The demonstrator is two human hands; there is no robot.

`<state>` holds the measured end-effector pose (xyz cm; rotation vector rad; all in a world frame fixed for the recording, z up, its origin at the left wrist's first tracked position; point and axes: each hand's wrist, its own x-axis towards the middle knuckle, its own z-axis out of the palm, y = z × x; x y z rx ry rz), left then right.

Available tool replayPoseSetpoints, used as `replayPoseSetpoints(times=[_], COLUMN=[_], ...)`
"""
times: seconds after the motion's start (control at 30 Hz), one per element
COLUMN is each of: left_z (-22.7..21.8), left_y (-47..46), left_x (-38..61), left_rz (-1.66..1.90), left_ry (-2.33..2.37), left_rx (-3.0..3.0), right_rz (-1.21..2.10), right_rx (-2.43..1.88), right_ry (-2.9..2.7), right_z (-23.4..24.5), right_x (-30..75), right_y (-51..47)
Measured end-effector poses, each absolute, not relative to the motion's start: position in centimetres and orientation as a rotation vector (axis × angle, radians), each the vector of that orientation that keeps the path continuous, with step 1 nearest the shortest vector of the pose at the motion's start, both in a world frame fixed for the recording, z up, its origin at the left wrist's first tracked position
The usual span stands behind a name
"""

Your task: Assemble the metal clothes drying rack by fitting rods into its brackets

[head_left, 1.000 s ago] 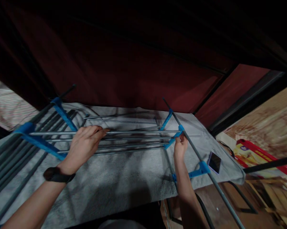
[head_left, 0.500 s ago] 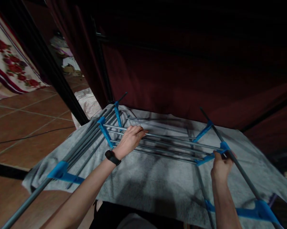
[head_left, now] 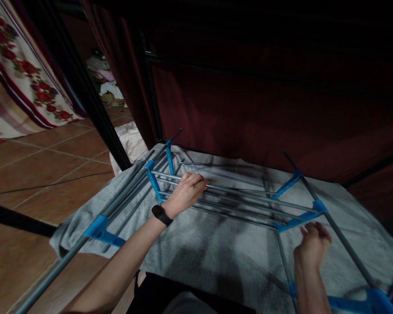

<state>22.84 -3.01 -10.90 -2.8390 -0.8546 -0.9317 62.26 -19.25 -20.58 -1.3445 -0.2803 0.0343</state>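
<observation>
A grey towel lies spread across the drying rack above tiled floor.

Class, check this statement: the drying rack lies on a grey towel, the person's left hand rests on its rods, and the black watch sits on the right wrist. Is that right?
Not quite. The head view shows the black watch on the left wrist, behind the left hand resting on the rods; the right hand has a bare wrist. The grey towel is correct.
</observation>
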Motion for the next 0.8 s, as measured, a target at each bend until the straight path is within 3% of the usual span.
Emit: replayPoseSetpoints(times=[0.07,0.17,0.27,0.53,0.67,0.8], left_z=[-10.9,-10.9,-10.9,-9.5,-3.9,2.9], left_y=[-3.1,-3.2,-3.2,-3.0,-0.3,4.8], left_x=[22.9,22.9,23.0,22.6,22.0,19.1], left_rz=[-0.93,-0.926,-0.93,-0.788,-0.771,-0.987], left_ry=[-0.856,-0.868,-0.884,-0.912,-1.06,-1.438], left_rx=[-2.844,-2.855,-2.843,-2.936,-3.094,-2.859], right_rz=[0.234,0.819,1.084,1.058,1.052,1.043], right_rx=[-1.329,-1.231,-1.017,-0.867,-0.869,-0.886], right_ry=[-0.211,-0.372,-0.41,-0.363,-0.384,-0.407], right_z=[-20.6,-19.1,-16.7,-15.0,-15.2,-15.1], right_x=[59.2,54.3,50.8,49.5,49.7,49.9], right_y=[-19.6,-18.9,-16.9,-12.9,-12.9,-13.1])
